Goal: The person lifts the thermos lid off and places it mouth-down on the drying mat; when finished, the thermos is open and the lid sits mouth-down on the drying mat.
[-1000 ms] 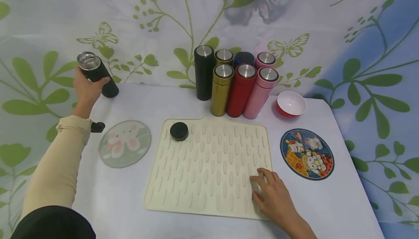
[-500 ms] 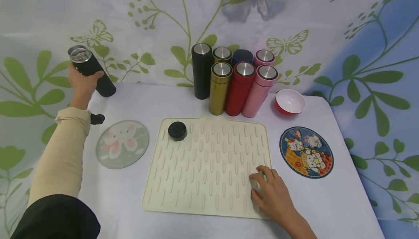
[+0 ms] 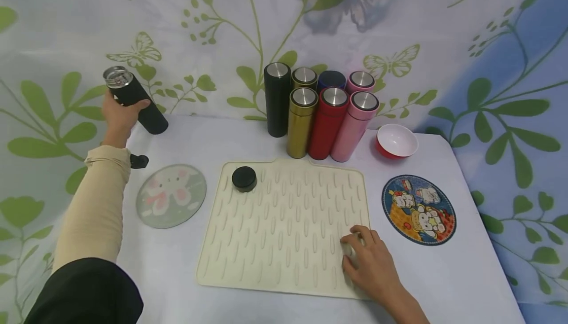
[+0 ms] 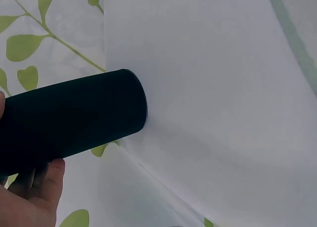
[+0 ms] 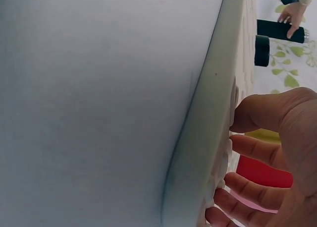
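Note:
At the back left, my left hand (image 3: pixel 120 114) grips a black thermos bottle (image 3: pixel 144 104) without its cap, its steel mouth showing. The bottle leans, mouth up and left, base toward the table's back left edge; whether the base touches the cloth I cannot tell. In the left wrist view, the lower part of the bottle (image 4: pixel 84 115) extends from the fingers. A round black lid (image 3: pixel 244 178) sits on the cream ridged mat (image 3: pixel 284 225), near its upper left corner. My right hand (image 3: pixel 370 265) rests on the mat's lower right part with loosely bent fingers (image 5: pixel 257 150), holding nothing visible.
Several capped bottles stand in a cluster behind the mat, among them a gold bottle (image 3: pixel 298 131) and a red bottle (image 3: pixel 326 131). To their right is a red-and-white bowl (image 3: pixel 396 141). Round coasters flank the mat: a rabbit coaster (image 3: pixel 170 196) and a cartoon coaster (image 3: pixel 418 210).
The black bottle leans more than a second ago: its base has shifted right and its mouth slightly up and left, with my left hand still around it. My right hand stays on the mat.

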`<act>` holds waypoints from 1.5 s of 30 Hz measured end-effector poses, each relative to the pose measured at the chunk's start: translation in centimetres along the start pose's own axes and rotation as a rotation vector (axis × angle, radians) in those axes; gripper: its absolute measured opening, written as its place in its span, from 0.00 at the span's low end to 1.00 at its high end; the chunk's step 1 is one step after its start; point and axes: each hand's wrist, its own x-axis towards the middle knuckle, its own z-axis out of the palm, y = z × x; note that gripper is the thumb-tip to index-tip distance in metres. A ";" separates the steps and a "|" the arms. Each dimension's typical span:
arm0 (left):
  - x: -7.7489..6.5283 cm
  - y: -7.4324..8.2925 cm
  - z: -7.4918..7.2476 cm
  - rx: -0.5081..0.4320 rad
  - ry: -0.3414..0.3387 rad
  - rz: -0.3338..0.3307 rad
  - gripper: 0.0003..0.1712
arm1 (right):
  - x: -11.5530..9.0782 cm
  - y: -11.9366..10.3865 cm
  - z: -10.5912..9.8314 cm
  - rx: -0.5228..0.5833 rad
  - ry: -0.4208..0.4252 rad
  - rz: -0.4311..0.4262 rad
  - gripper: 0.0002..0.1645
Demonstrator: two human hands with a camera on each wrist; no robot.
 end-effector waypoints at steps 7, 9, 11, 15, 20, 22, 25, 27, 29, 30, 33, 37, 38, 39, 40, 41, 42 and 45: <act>-0.3 -0.3 0.8 0.058 -0.047 -0.023 0.57 | -0.5 -0.1 0.2 -0.003 -0.013 0.016 0.19; -0.9 -0.8 1.1 0.060 -0.075 -0.040 0.59 | -0.5 0.0 0.1 -0.004 -0.005 0.012 0.20; -1.6 -1.4 1.5 0.043 -0.090 -0.078 0.61 | -0.4 0.1 0.1 -0.009 -0.001 0.005 0.20; -2.8 -1.9 2.4 -0.058 -0.079 -0.186 0.58 | -0.3 0.1 -0.2 -0.011 -0.002 -0.003 0.20; -4.1 -1.6 3.1 -0.133 -0.077 -0.226 0.53 | -0.3 -0.1 -0.4 -0.017 -0.019 0.013 0.20; -4.5 -1.3 3.4 -0.135 -0.105 -0.206 0.51 | -0.3 -0.2 -0.4 -0.017 -0.020 0.018 0.20; -5.3 -0.8 4.0 -0.142 -0.171 -0.157 0.50 | -0.3 -0.3 -0.5 -0.017 -0.016 0.020 0.19; -5.9 -0.6 4.6 -0.151 -0.210 -0.120 0.48 | -0.3 -0.3 -0.5 -0.016 -0.014 0.021 0.19; -6.7 -0.3 5.2 -0.150 -0.248 -0.078 0.46 | -0.3 -0.3 -0.4 -0.019 -0.011 0.018 0.19; -7.1 0.0 5.5 -0.153 -0.270 -0.057 0.45 | -0.4 -0.3 -0.4 -0.020 -0.011 0.018 0.19; -8.1 0.8 6.9 -0.149 -0.311 -0.001 0.42 | -0.5 -0.3 -0.3 -0.022 -0.005 0.020 0.19; -9.0 2.4 8.8 -0.159 -0.360 0.066 0.38 | -0.5 -0.2 -0.1 -0.016 -0.004 0.026 0.19; -9.2 2.8 9.3 -0.156 -0.370 0.082 0.38 | -0.5 -0.2 -0.1 -0.015 -0.005 0.028 0.19; -9.3 3.2 9.9 -0.158 -0.380 0.096 0.38 | -0.5 -0.2 -0.1 -0.014 -0.005 0.031 0.19; -9.4 3.6 10.4 -0.159 -0.390 0.110 0.37 | -0.5 -0.3 0.0 -0.014 -0.005 0.033 0.19; -9.5 4.0 10.9 -0.164 -0.402 0.123 0.37 | -0.5 -0.3 0.0 -0.015 -0.006 0.035 0.19; -9.6 4.4 11.3 -0.168 -0.415 0.137 0.37 | -0.5 -0.3 0.0 -0.017 -0.006 0.037 0.19; -9.9 5.5 12.7 -0.171 -0.450 0.182 0.37 | -0.4 -0.3 0.0 -0.020 -0.007 0.041 0.19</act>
